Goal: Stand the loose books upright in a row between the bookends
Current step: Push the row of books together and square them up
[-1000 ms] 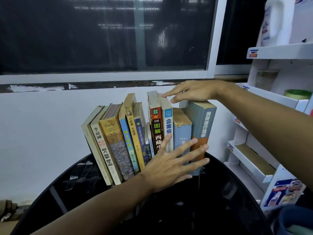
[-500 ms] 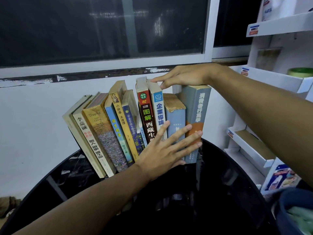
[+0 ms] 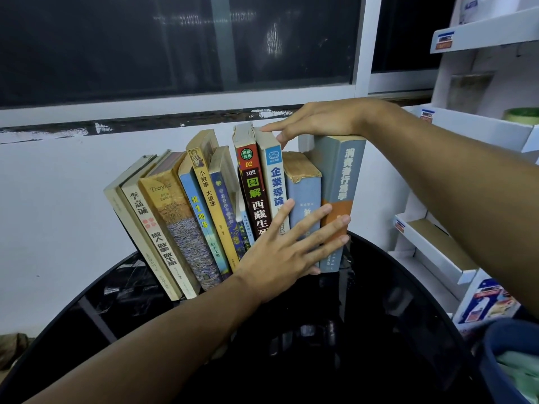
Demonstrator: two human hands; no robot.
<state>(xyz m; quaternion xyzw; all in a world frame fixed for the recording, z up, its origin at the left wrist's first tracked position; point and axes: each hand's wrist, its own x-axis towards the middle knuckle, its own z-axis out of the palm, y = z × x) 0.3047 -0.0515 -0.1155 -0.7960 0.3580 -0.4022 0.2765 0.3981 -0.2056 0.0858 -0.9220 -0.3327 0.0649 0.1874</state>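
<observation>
A row of several books point(image 3: 186, 217) stands on a round black glass table point(image 3: 379, 330) against the white wall. The left books lean leftward; the right ones stand nearly upright. My left hand point(image 3: 288, 246) lies flat with fingers spread against the lower spines of the red book point(image 3: 253, 199), the pale blue book point(image 3: 304, 196) and the grey-and-orange book point(image 3: 345, 176). My right hand point(image 3: 318, 121) rests on the tops of the right-hand books, fingertips on the white-and-blue book point(image 3: 274, 173). A white bookend point(image 3: 306, 142) shows just behind the grey book; the left bookend is hidden.
A white shelving unit point(image 3: 437, 252) with angled trays stands close on the right, holding a green roll point(image 3: 522, 115) and printed boxes point(image 3: 484, 301). A dark window runs above the wall. A dark blue container point(image 3: 507, 345) sits at the lower right corner.
The view has dipped and then risen a little. Both hands stay on the right-hand books; the row looks much the same, with the left hand's fingers spread slightly wider.
</observation>
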